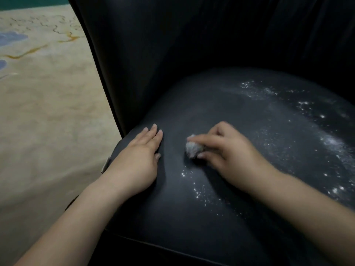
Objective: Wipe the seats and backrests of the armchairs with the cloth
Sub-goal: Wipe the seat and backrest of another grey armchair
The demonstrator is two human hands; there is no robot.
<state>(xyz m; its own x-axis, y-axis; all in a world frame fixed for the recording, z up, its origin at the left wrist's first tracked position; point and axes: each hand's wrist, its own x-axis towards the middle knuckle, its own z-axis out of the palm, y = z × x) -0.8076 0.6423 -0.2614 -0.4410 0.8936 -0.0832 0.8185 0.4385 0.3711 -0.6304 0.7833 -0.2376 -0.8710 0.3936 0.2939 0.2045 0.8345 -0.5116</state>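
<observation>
Powder (284,120) speckles much of the seat (192,217), so I judge the wiping barely begun. My right hand (226,150) curls around the balled cloth (193,148), pressing it on the seat's middle; my left hand (138,160) lies flat with straight fingers beside it. White patches remain to the right and front, and the backrest (192,45) looks unwiped.

Both hands on seat (192,217), cloth (193,149) btwn.

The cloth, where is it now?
In the head view, the cloth is bunched in the right hand on the dark seat, just right of the flat left hand.
</observation>
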